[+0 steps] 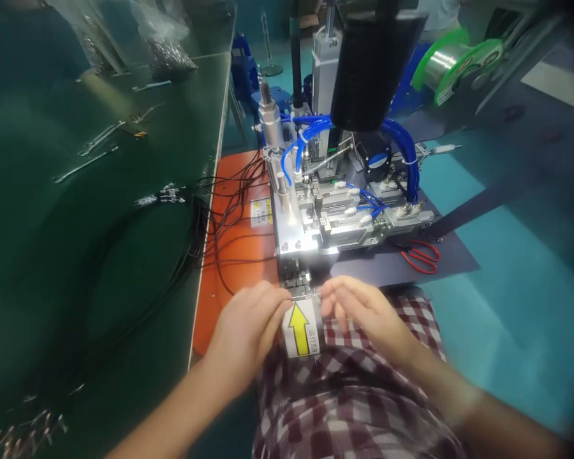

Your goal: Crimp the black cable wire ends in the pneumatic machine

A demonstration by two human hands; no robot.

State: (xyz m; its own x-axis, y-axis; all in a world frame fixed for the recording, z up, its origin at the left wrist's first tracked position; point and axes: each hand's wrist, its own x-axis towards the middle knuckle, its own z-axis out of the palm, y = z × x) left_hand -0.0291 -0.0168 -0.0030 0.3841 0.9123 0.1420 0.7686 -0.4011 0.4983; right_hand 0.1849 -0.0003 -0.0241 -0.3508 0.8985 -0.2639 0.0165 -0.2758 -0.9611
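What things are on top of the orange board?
Black cables and a label are on the orange board. Anything behind the machine or left hand is covered and cannot be seen.

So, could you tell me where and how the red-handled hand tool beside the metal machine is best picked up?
I'd grip the red-handled hand tool by its looped handles, coming from above on the side away from the metal machine. It lies flat on the dark plate, handles outward, while its narrow end points in towards the machine's edge, where fingers would likely have less room.
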